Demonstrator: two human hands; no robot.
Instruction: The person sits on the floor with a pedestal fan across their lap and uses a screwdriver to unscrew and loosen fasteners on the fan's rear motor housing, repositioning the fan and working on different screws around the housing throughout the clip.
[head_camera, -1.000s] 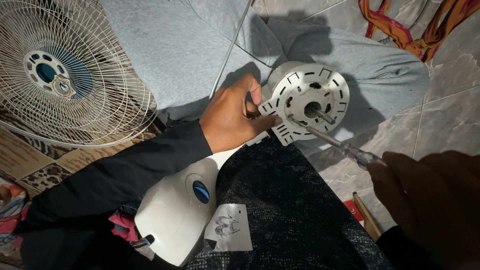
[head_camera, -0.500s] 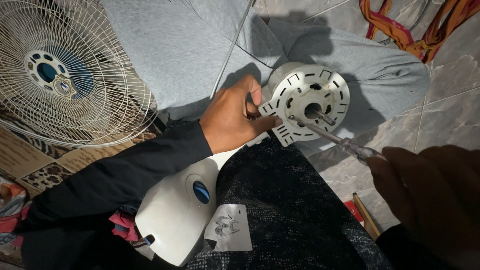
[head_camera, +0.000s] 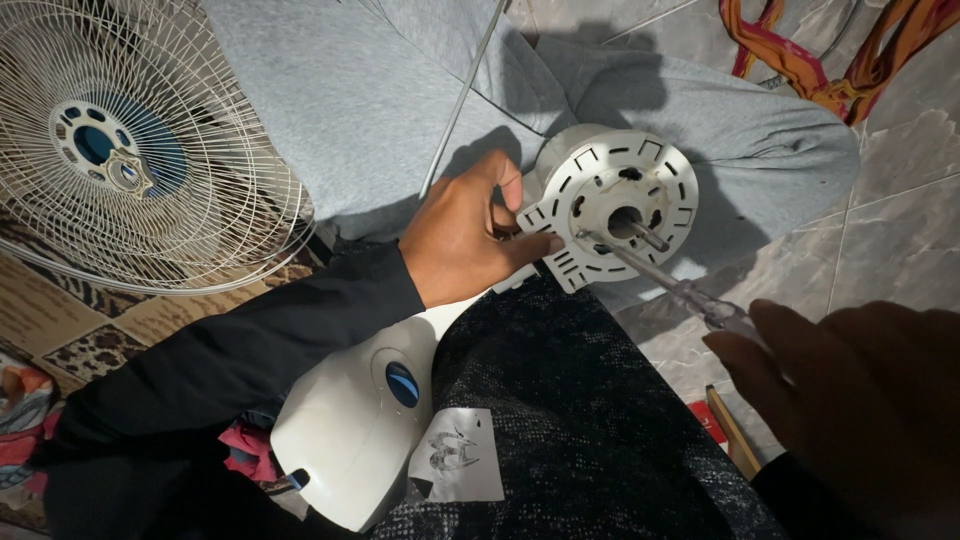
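Observation:
My left hand (head_camera: 462, 240) grips the edge of a white round fan motor housing (head_camera: 612, 195), holding it tilted on my lap. Its face has slots and a metal shaft at the middle. My right hand (head_camera: 850, 390) is closed around the clear handle of a screwdriver (head_camera: 660, 278), whose metal tip rests on the housing's face near the lower left rim. The white fan body (head_camera: 350, 430) with a blue knob lies below my left forearm, against my dark trousers.
A white wire fan guard (head_camera: 130, 150) with a blue hub lies at the left on a patterned mat. Grey cloth (head_camera: 400, 90) covers the tiled floor at the top. A thin metal rod (head_camera: 460, 100) crosses it. Orange cord (head_camera: 820, 60) lies top right.
My right hand and the screwdriver have shifted slightly; the tip stays on the housing. My left hand keeps its hold.

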